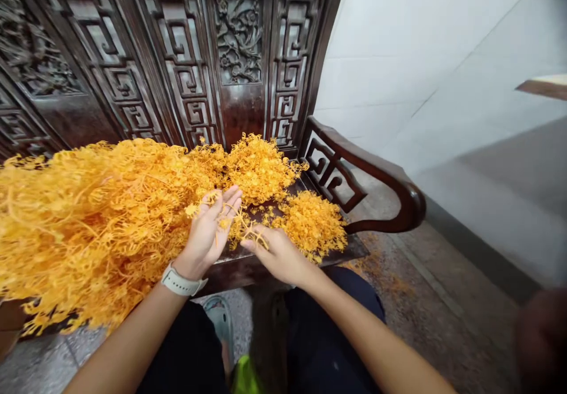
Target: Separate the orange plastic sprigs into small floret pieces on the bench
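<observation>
Yellow pile (pixel 110 211): it stands in the way beside the left hand (pixel 206 233).
Backrest (pixel 241 107): it closes the far side.
Armrest (pixel 376 166): it bars the side beyond the small bunch (pixel 313 224) and right hand (pixel 279 251).
Above: the air is open for passing.

From the wearer's head, we look forward and down, near the front edge of the bench (pixel 248 273), facing its carved backrest (pixel 244 107).
</observation>
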